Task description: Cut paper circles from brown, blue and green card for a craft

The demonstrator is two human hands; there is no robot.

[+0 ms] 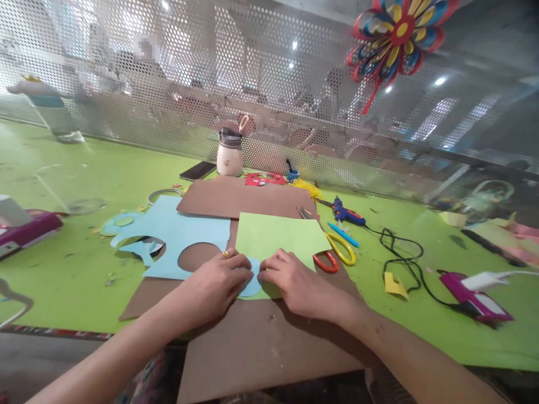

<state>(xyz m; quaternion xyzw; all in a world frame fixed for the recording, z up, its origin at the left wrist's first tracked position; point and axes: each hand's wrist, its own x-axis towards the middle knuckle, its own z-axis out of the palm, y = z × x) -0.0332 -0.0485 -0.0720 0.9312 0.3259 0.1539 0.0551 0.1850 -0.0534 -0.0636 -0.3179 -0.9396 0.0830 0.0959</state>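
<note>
In front of me a small light-blue paper circle (251, 287) lies on a pale green paper sheet (278, 233). My left hand (219, 280), with a ring on one finger, has its bent fingers closed at the circle's left edge. The fingers of my right hand (297, 283) are closed at its right edge. Beneath them lies brown cardboard (252, 342). To the left is a light-blue sheet (202, 229) with round cut-outs. Scissors with yellow (348, 255) and red handle loops stick out at the right; their blades are hidden under the green sheet.
A blue glue gun (347, 214), its black cord (406, 241) and a blue pen (343, 234) lie to the right. A pale jug (229, 157) and a phone (197, 170) stand at the back before a perforated screen (273, 84). Purple power strips (475, 297) flank the table.
</note>
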